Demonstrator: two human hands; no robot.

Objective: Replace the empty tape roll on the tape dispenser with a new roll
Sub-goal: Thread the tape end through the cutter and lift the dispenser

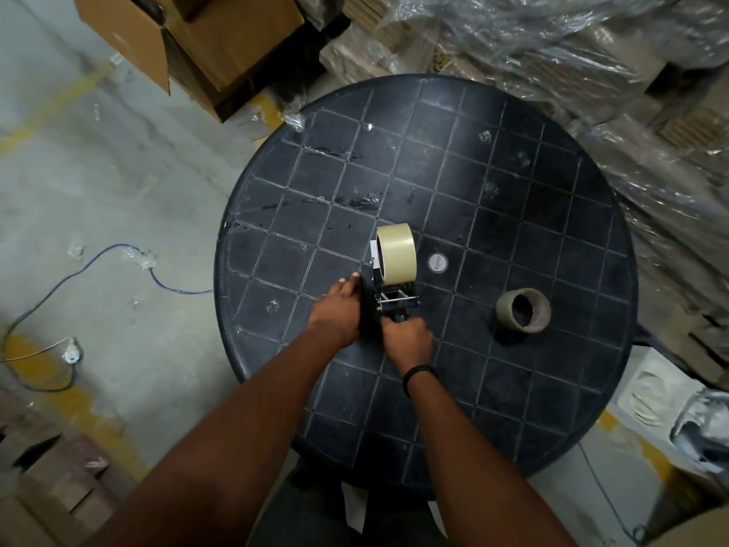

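A black tape dispenser (388,304) lies on the round black table (552,238) near its middle. A full cream tape roll (395,251) sits on the dispenser's far end. My right hand (406,341) is closed around the dispenser's handle. My left hand (337,309) presses flat against the dispenser's left side, fingers extended. An empty brown cardboard tape core (522,310) lies on the table to the right, apart from both hands.
Cardboard boxes (189,37) stand beyond the table at the far left. Plastic-wrapped stacks of cardboard (572,53) fill the back and right. A cable (118,266) with a plug runs over the concrete floor at left. A white plastic chair (670,392) stands at right.
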